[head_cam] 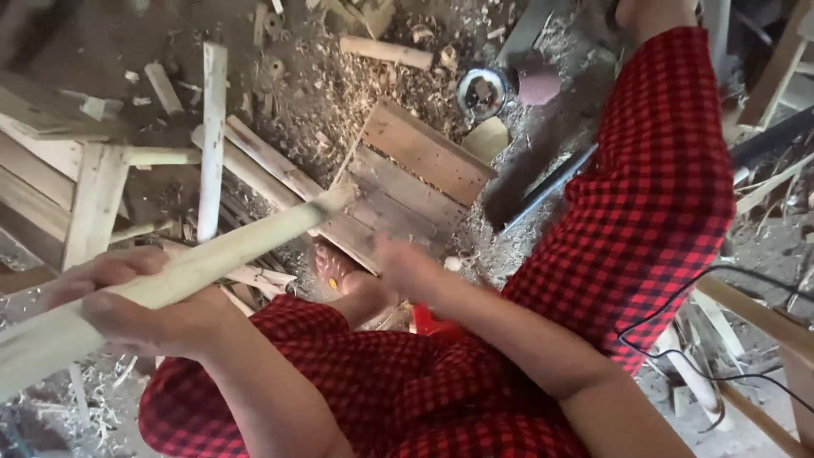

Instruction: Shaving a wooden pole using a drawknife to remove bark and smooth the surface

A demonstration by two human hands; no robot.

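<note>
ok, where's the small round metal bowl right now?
Head view, upper middle: the round metal bowl sits on the sawdust-covered ground, just beyond the far corner of the wooden plank panel and left of the raised knee in red checked cloth.

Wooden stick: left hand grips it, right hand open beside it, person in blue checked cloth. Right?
Not quite. The head view shows the cloth is red and black checked, not blue. The rest holds: the left hand grips the pale wooden stick, and the blurred right hand is open beside it.
</note>
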